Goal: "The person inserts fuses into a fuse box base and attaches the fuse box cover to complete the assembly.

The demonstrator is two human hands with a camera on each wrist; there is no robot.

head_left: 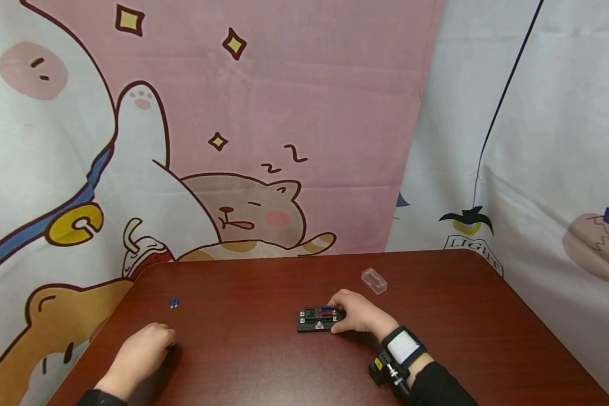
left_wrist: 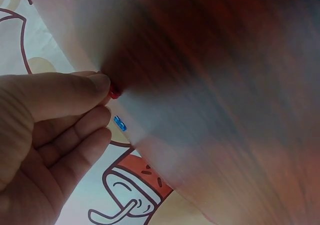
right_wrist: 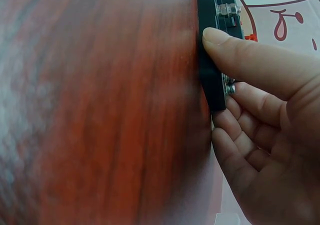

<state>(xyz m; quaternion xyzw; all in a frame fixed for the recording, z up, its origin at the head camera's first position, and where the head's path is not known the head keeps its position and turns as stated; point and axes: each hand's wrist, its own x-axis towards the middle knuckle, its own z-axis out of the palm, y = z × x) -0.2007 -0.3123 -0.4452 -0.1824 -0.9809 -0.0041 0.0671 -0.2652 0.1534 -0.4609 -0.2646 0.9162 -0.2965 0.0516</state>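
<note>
My left hand (head_left: 143, 351) is over the left part of the table, its thumb and index finger pinching a small red blade fuse (left_wrist: 115, 92). Most of that fuse is hidden by the fingertips. A blue blade fuse (head_left: 175, 304) lies on the table just beyond this hand. Near the middle, a black fuse block (head_left: 308, 324) with metal screw terminals lies flat. My right hand (head_left: 357, 313) grips the block's right end, the thumb (right_wrist: 217, 36) on its near edge and fingers behind. Red and blue bits show on top of the block beside the fingers.
A transparent plastic cover (head_left: 374, 281) lies behind my right hand. The brown wooden table (head_left: 233, 366) ends at a printed cartoon curtain (head_left: 284, 113) at the back. A strapped device (head_left: 393, 361) is on the right wrist.
</note>
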